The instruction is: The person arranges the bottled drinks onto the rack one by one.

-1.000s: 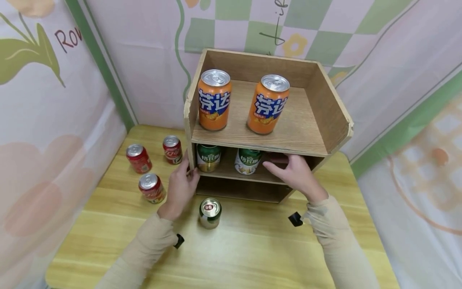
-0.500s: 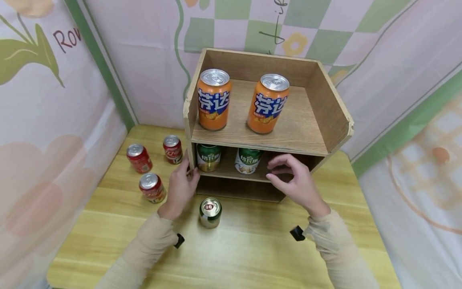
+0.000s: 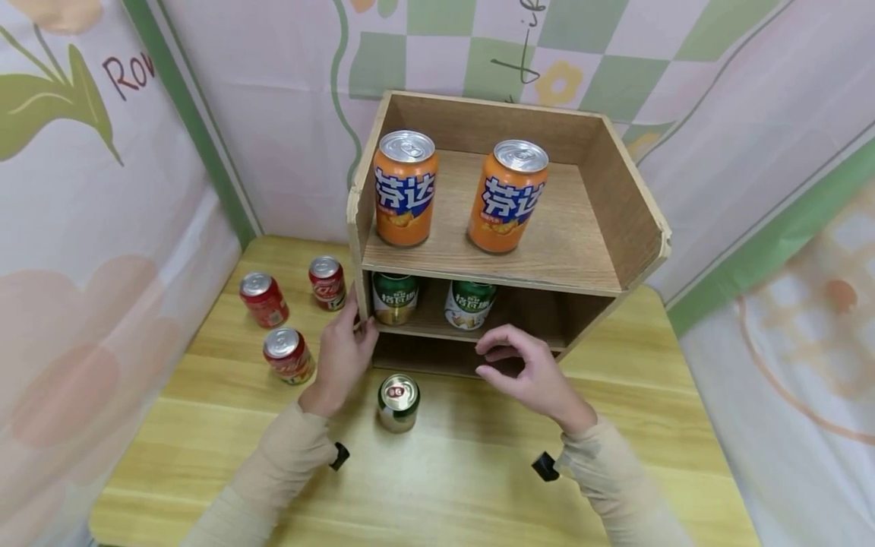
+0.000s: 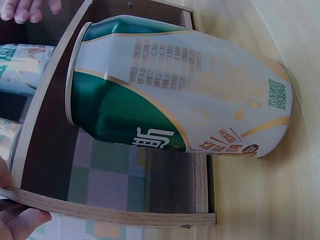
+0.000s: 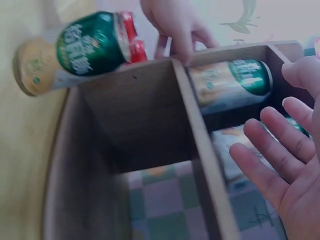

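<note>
My left hand [image 3: 342, 349] grips the front edge of the left side panel of a wooden shelf [image 3: 560, 228]; its thumb and fingers lie on either side of the board in the left wrist view. Holding nothing, my right hand [image 3: 526, 376] hovers before the lower compartment with loosely bent fingers. Behind it, two green-topped cans, one gold below [image 3: 395, 300] and one white below [image 3: 469, 305], stand in the middle compartment. A third green can with a gold lid [image 3: 398, 410] stands on the table in front; the left wrist view shows its printed side.
Two orange soda cans, a left one [image 3: 405, 197] and a right one [image 3: 507, 201], stand on the top shelf. Several red cans [image 3: 289, 355] stand on the wooden table [image 3: 478, 486] left of the shelf. Patterned cloth [image 3: 273, 137] hangs behind and at both sides.
My right hand has come out of the middle compartment, moving down and left to the front of the lower one. The left hand and the cans stay in place.
</note>
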